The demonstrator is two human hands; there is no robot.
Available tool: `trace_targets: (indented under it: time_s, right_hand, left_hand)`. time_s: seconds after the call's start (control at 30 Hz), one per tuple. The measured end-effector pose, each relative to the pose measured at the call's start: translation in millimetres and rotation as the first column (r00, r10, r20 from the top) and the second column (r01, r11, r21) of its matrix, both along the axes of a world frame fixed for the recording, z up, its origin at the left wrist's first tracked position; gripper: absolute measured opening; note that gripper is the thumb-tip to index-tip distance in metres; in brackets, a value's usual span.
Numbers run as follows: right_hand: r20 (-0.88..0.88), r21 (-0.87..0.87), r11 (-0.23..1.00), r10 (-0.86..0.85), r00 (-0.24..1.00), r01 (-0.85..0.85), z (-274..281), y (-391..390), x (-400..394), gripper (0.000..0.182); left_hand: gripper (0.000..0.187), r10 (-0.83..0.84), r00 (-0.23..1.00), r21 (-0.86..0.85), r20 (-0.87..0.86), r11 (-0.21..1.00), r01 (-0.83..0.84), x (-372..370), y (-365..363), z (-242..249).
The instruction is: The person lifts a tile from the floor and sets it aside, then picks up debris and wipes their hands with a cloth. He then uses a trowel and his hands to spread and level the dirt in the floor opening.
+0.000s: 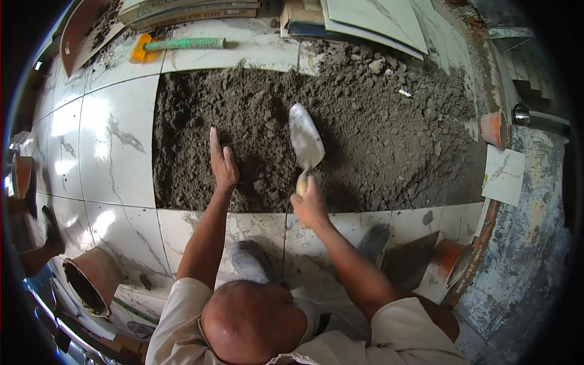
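My right hand [310, 205] is wrapped round the handle of a pointed trowel [306, 139], its grey blade reaching forward over the mortar. My left hand [223, 161] holds nothing; its fingers are stretched out, palm turned sideways, with the thumb apart, over the mortar left of the trowel. Dark, crumbly mortar [389, 146] fills the untiled strip in front of me, looser and lumpier toward the right. White marble-patterned tiles [118, 143] border this strip on the left, and more run along its near and far edges.
A mallet [182, 44] with a yellow head and green handle lies beyond the strip. Boxes [194, 15] and stacked loose tiles [377, 24] stand at the back. Clay-coloured pots [97, 277] sit near left and right. Another person's foot [52, 231] shows at the left.
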State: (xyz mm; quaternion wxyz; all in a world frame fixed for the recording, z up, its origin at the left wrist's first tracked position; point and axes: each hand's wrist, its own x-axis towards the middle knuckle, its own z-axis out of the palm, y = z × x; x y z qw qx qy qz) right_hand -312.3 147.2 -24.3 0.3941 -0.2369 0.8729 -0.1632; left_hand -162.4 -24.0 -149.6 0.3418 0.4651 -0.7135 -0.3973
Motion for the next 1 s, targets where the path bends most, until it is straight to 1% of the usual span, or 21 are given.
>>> trace_targets:
  time_s: [0.03,0.07,0.13,0.17,0.2,0.27,0.33,0.37,0.47,0.5,0.53,0.6,0.63,0.67,0.73,0.77,0.8,0.87,0.9,0.93,1.0]
  right_hand:
    - [0.089,-0.078,0.978,-0.186,0.979,0.193,12,-7,-4,0.038]
    - [0.163,-0.042,0.928,-0.360,0.919,0.371,28,-10,-9,0.039]
    - [-0.119,-0.276,0.912,-0.346,0.931,0.303,5,7,-9,0.042]
    - [0.045,-0.132,0.874,-0.467,0.883,0.468,-4,11,0,0.046]
    - [-0.130,-0.139,0.954,-0.282,0.951,0.264,-24,27,25,0.047]
    - [-0.058,-0.056,0.998,-0.035,0.998,0.031,-41,40,56,0.062]
    - [-0.017,-0.075,0.997,-0.018,1.000,0.016,-35,42,47,0.059]
    - [0.026,-0.098,0.995,-0.001,1.000,0.004,-30,48,45,0.056]
    - [0.061,-0.121,0.922,-0.362,0.930,0.367,5,47,29,0.047]
    - [0.088,-0.086,0.908,-0.403,0.911,0.410,10,50,27,0.039]
    - [0.093,-0.080,0.909,-0.402,0.911,0.410,-4,60,41,0.039]
    - [-0.121,-0.210,0.969,-0.157,0.980,0.129,-44,85,82,0.045]
    - [0.125,-0.132,0.978,-0.145,0.982,0.161,-36,76,86,0.048]
    - [0.122,-0.133,0.978,-0.142,0.982,0.158,-32,73,86,0.048]
    - [0.149,-0.051,0.979,-0.190,0.970,0.199,-24,68,89,0.049]
    - [0.134,-0.025,0.986,-0.161,0.978,0.166,-18,69,82,0.048]
    - [0.181,0.004,0.953,-0.299,0.937,0.303,-14,69,80,0.048]
    - [0.131,-0.002,0.930,-0.363,0.922,0.367,-15,76,75,0.049]
    - [-0.063,-0.151,0.968,-0.213,0.975,0.202,-50,96,89,0.048]
    - [0.056,-0.097,0.980,-0.170,0.984,0.174,-42,88,98,0.047]
    - [0.110,-0.131,0.966,-0.210,0.971,0.224,-43,67,119,0.045]
  left_hand:
    - [0.069,0.003,0.999,-0.004,-0.034,1.000,-0.003,-2,-3,3]
    - [0.069,0.007,0.998,-0.009,-0.065,1.000,-0.008,-2,-6,7]
    - [0.069,0.017,0.999,-0.001,-0.034,1.000,-0.017,9,9,13]
    - [0.069,0.034,0.999,-0.011,-0.028,0.999,-0.035,9,12,17]
    - [0.069,0.035,0.999,-0.010,-0.030,0.999,-0.035,8,22,18]
    - [0.069,0.030,1.000,0.069,-0.007,0.997,-0.030,5,45,15]
    - [0.069,-0.004,0.999,0.066,0.038,0.998,0.002,2,62,18]
    - [0.069,0.001,1.000,0.093,0.008,0.996,-0.002,3,68,19]
    - [0.070,0.023,0.999,0.123,-0.023,0.992,-0.020,8,69,18]
    - [0.070,0.021,1.000,0.125,0.002,0.992,-0.021,10,71,16]
    - [0.071,0.017,1.000,0.124,0.021,0.992,-0.019,11,72,15]
    - [0.071,0.002,1.000,0.108,0.023,0.994,-0.005,9,76,12]
    - [0.071,0.011,1.000,0.103,0.024,0.995,-0.014,7,76,12]
    - [0.072,0.026,0.999,0.096,0.025,0.995,-0.029,5,76,12]
    - [0.071,0.014,1.000,0.106,0.001,0.994,-0.014,9,78,13]
    - [0.071,0.007,1.000,0.109,-0.026,0.994,-0.004,9,74,11]
    - [0.071,0.009,1.000,0.112,-0.014,0.994,-0.008,11,74,11]
    - [0.071,-0.012,1.000,0.081,0.008,0.997,0.011,12,75,8]
    - [0.072,-0.008,1.000,0.083,0.002,0.997,0.008,11,76,11]
    - [0.072,-0.012,1.000,0.087,0.007,0.996,0.011,12,77,11]
    - [0.072,-0.002,1.000,0.088,0.003,0.996,0.002,9,75,13]
